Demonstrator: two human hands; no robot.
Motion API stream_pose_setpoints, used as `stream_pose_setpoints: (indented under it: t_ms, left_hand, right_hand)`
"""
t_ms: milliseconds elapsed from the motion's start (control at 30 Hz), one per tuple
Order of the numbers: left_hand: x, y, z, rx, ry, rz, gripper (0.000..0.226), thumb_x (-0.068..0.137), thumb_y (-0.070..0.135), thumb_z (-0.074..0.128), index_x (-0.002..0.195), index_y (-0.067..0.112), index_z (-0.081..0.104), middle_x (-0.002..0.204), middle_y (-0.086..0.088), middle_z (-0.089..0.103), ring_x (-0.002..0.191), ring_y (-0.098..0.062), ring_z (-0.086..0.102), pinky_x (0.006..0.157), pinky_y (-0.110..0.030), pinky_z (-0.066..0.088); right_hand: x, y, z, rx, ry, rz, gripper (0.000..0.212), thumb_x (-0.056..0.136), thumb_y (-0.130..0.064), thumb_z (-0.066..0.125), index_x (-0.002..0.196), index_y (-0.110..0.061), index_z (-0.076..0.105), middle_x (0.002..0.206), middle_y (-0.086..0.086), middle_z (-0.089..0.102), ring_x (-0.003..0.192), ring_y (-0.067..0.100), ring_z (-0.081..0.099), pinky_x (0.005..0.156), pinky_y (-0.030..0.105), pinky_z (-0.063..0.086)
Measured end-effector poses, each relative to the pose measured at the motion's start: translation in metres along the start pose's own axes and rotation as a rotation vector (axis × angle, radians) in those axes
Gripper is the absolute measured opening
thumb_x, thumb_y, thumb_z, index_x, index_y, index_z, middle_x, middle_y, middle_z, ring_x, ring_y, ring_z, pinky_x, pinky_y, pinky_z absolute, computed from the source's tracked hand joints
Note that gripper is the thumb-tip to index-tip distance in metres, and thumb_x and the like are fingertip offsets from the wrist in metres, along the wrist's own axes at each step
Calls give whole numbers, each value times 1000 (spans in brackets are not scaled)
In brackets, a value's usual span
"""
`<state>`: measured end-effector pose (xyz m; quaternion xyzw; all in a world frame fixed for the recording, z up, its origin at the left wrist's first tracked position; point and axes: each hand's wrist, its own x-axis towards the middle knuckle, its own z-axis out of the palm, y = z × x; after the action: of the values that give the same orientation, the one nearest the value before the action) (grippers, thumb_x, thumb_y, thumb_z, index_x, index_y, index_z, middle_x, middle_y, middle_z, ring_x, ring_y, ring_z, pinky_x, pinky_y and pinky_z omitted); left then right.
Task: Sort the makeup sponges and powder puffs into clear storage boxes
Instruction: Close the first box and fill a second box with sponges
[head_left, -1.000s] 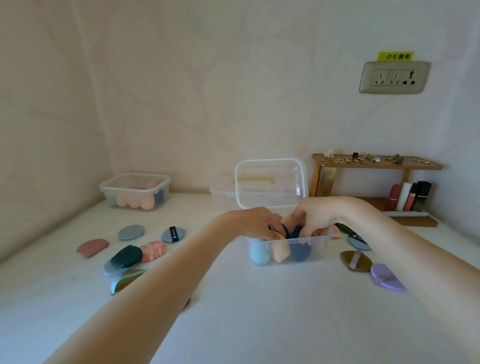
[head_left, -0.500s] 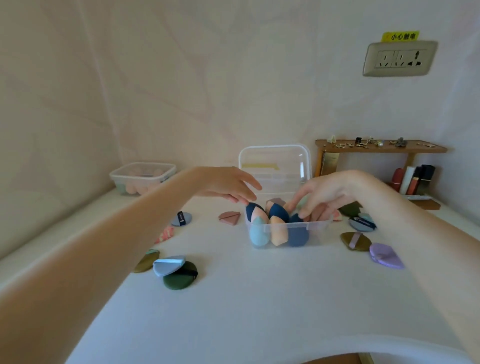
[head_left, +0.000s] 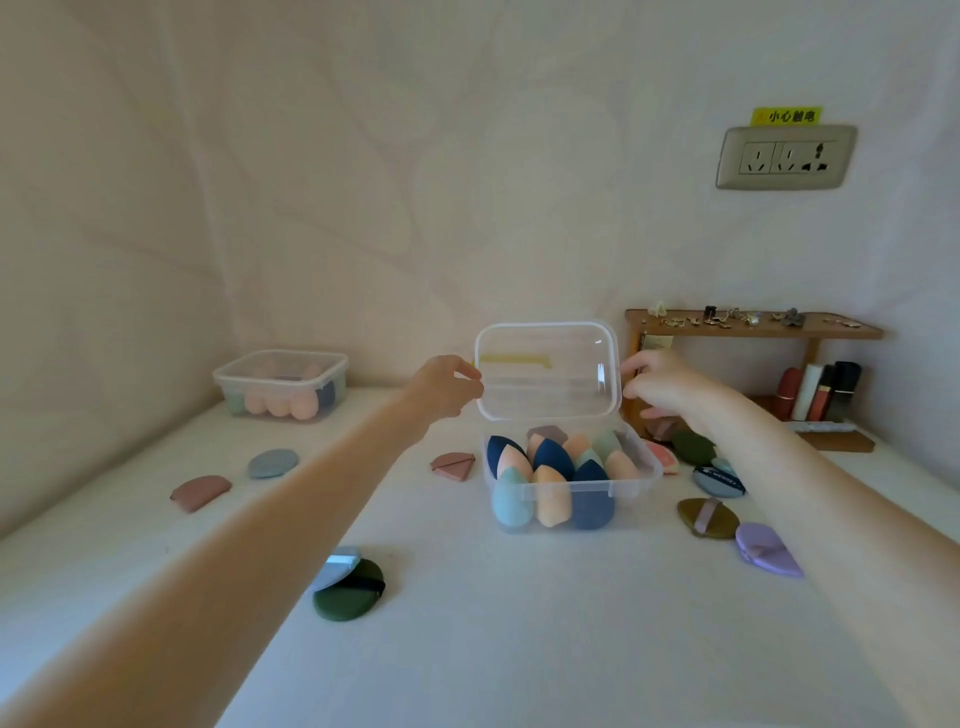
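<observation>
Sponges (head_left: 558, 480) fill the open box (head_left: 571, 488) at the middle of the surface (head_left: 519, 649), standing packed in rows, blue, peach and mint. Its clear lid (head_left: 548, 370) is upright behind it, and both hands are at it: the left hand (head_left: 447, 387) pinches the lid's left edge between thumb and fingers, while the right hand (head_left: 662, 384) has its fingers at the right edge, though whether they actually grip there I cannot tell. By the look of it, closing this box is the step in hand.

A second box (head_left: 283, 384) at the far left corner, lid on, holds more sponges, so that part of the sorting seems nearly done.

The puffs are what is left. None is in a box. They lie loose on the surface: a pink puff (head_left: 200, 492) and a grey one (head_left: 272, 463) toward the left edge, a green puff (head_left: 349, 592) with a pale one tucked against it nearer the front, a pink wedge (head_left: 453, 466) just beside the open box, and several more to its right, among them an olive puff (head_left: 707, 517) and a lilac puff (head_left: 769, 551). No empty box for them is in view.
</observation>
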<state>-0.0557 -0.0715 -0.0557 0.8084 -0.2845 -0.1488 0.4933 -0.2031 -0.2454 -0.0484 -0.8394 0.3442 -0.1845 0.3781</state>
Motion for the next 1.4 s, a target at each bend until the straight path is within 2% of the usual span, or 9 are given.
stream_pose_setpoints:
  t_ms: [133,333,433,600,800,1000,1167,1267,1400]
  left_hand:
    - [2,3,9,-192,-64,-58,22,87,9,58,106,15,51,109,-4,50,98,-20,50,94,-32,49]
    - [-1,-1,-4,-351,-147,-27,64,91,33,55,145,28,21,136,-10,46,110,-33,55,96,-39,47]
    - [-6,-1,-4,-285,-191,-4,70,92,47,49,148,39,8,144,-8,40,118,-32,52,101,-39,43]
    - [-18,3,-3,-216,-135,41,59,92,52,42,145,34,23,149,-6,33,123,-30,48,103,-34,42]
    - [-33,8,-17,-242,-66,78,37,94,51,39,111,21,52,134,-3,47,115,-27,52,101,-40,40]
    - [-66,-4,-9,295,-163,319,24,91,31,55,89,13,71,108,-5,65,103,-19,58,87,-26,44]
    - [-84,-29,12,664,-152,496,18,81,35,68,91,21,63,115,0,54,101,-16,52,79,-20,34]
    - [-86,-30,16,752,-130,539,26,79,37,69,95,18,62,116,-2,52,102,-18,49,80,-21,33]
    - [-90,-22,22,917,-132,569,37,80,38,68,106,14,58,121,-6,47,107,-22,46,88,-25,37]
  right_hand:
    - [0,14,8,372,-110,128,55,89,0,55,139,-14,38,133,14,48,119,32,51,99,43,44]
    - [0,16,5,430,-164,83,84,88,8,51,147,-38,15,143,16,40,112,34,55,84,40,49]
    - [-4,14,4,467,-227,53,78,88,3,55,146,-36,21,146,13,38,125,38,46,102,48,40]
    - [-15,2,-4,469,-253,86,81,83,-58,55,149,-27,19,156,9,24,142,35,25,118,49,16]
    - [-36,-16,-13,397,-152,-16,64,91,-56,44,143,-20,35,150,7,37,134,31,39,110,46,36]
    - [-84,-19,-2,-308,-239,-192,33,86,-33,64,112,-13,70,96,-1,67,68,8,58,69,27,42]
    - [-113,-1,21,-460,-180,-278,45,87,-29,64,130,-18,57,137,-2,55,127,18,49,100,26,35]
    - [-118,5,30,-543,-118,-321,50,85,-30,67,132,-21,55,135,0,57,123,22,53,103,34,41]
    - [-117,9,39,-650,-91,-395,38,86,-26,65,122,-13,62,115,7,65,105,25,59,81,29,45]
